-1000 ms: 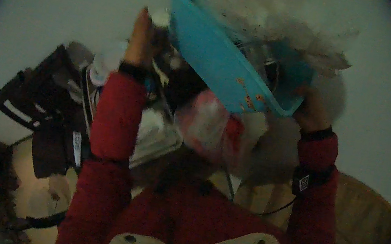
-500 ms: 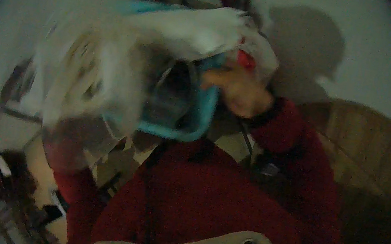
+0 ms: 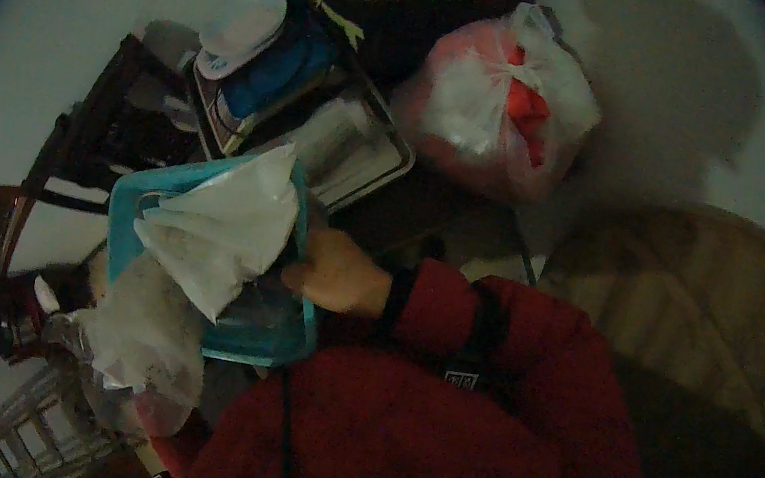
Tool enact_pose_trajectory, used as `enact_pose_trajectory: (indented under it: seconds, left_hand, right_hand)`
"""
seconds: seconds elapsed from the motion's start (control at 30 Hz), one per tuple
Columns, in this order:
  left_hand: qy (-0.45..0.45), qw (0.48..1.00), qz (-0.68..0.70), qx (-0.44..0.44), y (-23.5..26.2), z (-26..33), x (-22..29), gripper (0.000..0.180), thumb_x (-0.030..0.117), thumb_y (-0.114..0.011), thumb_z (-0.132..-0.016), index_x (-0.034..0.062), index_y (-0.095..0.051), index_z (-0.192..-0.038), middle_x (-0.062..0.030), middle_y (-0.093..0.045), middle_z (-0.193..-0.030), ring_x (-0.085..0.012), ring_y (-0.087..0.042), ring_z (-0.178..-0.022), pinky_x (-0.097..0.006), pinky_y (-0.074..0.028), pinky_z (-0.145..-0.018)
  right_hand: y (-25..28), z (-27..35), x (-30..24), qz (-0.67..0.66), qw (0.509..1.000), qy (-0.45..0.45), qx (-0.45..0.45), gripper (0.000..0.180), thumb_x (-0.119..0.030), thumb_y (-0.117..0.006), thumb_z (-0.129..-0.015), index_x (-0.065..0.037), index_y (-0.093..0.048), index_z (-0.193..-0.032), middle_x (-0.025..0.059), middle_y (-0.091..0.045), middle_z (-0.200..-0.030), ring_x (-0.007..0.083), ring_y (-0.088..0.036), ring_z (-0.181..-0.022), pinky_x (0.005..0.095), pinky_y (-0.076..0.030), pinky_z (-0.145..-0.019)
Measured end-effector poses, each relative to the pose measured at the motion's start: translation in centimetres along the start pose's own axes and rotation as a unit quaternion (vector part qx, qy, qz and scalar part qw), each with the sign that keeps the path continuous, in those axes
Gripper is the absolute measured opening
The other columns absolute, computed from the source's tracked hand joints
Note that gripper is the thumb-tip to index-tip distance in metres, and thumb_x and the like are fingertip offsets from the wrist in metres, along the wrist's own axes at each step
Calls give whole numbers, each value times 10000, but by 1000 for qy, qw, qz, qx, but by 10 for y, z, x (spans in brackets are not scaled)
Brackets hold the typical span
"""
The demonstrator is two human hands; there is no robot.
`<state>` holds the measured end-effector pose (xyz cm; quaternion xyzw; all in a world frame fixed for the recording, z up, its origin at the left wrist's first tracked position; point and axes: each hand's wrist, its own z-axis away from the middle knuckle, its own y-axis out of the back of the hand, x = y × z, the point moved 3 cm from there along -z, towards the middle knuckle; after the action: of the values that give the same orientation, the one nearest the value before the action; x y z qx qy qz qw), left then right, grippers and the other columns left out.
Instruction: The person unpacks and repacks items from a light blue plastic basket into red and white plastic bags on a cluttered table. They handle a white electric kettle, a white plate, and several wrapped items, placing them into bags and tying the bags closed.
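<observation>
My right hand [image 3: 338, 272] is closed on the right rim of a teal plastic basket [image 3: 258, 355], thumb toward the inside. The basket is tilted in front of my red jacket. A crumpled white plastic bag [image 3: 226, 226] stands up out of it, and darker contents below are hard to make out. At the basket's lower left corner is a cloudy see-through plastic bag [image 3: 153, 328] with pale contents. My left sleeve [image 3: 174, 440] runs up behind this bag, which hides the left hand and its fingers.
A tied clear bag with red and white contents [image 3: 511, 110] sits at the back, right of a metal-rimmed tray [image 3: 346, 150]. Left of the tray are a blue item [image 3: 290, 62] and a white oval lid [image 3: 244, 25]. A round woven surface [image 3: 679, 303] lies right; a dark rack [image 3: 113, 120] stands left.
The teal basket and my right hand have moved left and closer to me. The cloudy bag has dropped from above the basket to its lower left, uncovering the tray and tied bag.
</observation>
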<state>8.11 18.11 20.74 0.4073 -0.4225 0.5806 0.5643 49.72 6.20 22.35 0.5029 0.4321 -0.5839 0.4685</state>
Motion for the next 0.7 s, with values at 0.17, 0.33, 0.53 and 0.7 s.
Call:
enact_pose_trajectory:
  seconds: [0.17, 0.33, 0.53, 0.7]
  left_hand:
    - [34, 995, -1, 93, 28, 69, -39, 612, 456, -518, -840, 60, -463, -1303, -88, -554, -1207, -251, -530, -1076, -393, -446, -917]
    - [58, 984, 23, 166, 22, 156, -80, 593, 414, -537, -835, 53, -464, -1300, -91, -555, -1205, -254, -531, -1076, -395, -447, -918]
    - [95, 975, 56, 193, -15, 233, -137, 573, 363, -559, -829, 45, -465, -1297, -93, -556, -1202, -257, -533, -1075, -397, -448, -918]
    - [127, 971, 66, 190, -34, 258, -159, 559, 321, -578, -824, 39, -467, -1294, -96, -557, -1200, -260, -535, -1075, -398, -449, -919]
  right_hand:
    - [4, 0, 20, -38, 997, -28, -57, 720, -152, -650, -730, -11, -352, -1370, 240, -390, -1363, 409, -375, -1257, 455, -279, -1081]
    - [29, 15, 23, -43, 988, -2, -149, 664, -240, -671, -750, -29, -438, -1335, 227, -528, -1264, 374, -518, -1161, 410, -386, -1010]
    - [51, 32, 57, 89, 978, -50, -182, 670, -248, -684, -745, -47, -450, -1339, 232, -537, -1270, 377, -526, -1171, 394, -403, -1003]
    - [74, 43, 77, 102, 965, -107, -217, 683, -254, -691, -745, -38, -436, -1340, 232, -558, -1236, 373, -533, -1160, 388, -425, -979]
